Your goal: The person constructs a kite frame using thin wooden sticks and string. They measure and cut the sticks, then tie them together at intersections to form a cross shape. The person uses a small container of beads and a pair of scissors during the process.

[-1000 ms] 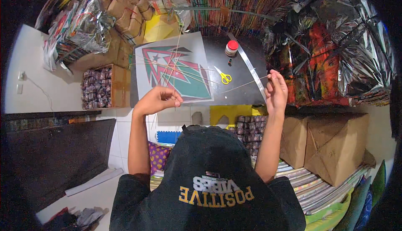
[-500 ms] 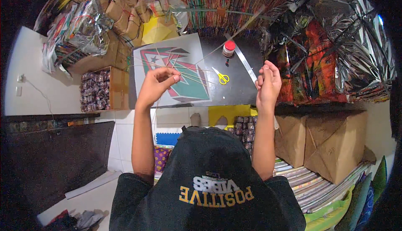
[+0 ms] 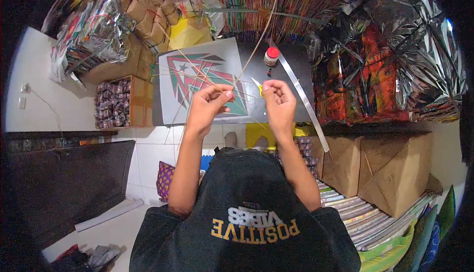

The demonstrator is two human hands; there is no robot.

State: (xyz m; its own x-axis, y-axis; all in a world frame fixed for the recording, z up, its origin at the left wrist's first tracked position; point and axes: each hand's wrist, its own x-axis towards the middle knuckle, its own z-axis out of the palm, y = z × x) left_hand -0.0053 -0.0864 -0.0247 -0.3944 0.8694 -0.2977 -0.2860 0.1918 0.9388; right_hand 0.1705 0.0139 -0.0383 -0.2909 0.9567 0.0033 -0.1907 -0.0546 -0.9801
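My left hand is over the table, thumb and fingertips pinched on a crossed set of thin bamboo-like sticks. The sticks fan out to several sides, one long one rising toward the far stacks. Beneath them lies a pale sheet with a red, green and black angular design and a star. To the right, my right hand is closed, thumb against fingers; whatever it may hold is too fine to make out. It partly covers the yellow-handled scissors on the table.
A red-capped bottle stands on the dark table. A metal ruler reaches past its near edge. Bundled sheets line the back, shiny wrapped stacks the right. An open carton of small packs is at left.
My right hand has come left and down, toward my left hand. My left hand has moved right with the sticks, and the long stick now points more steeply away.
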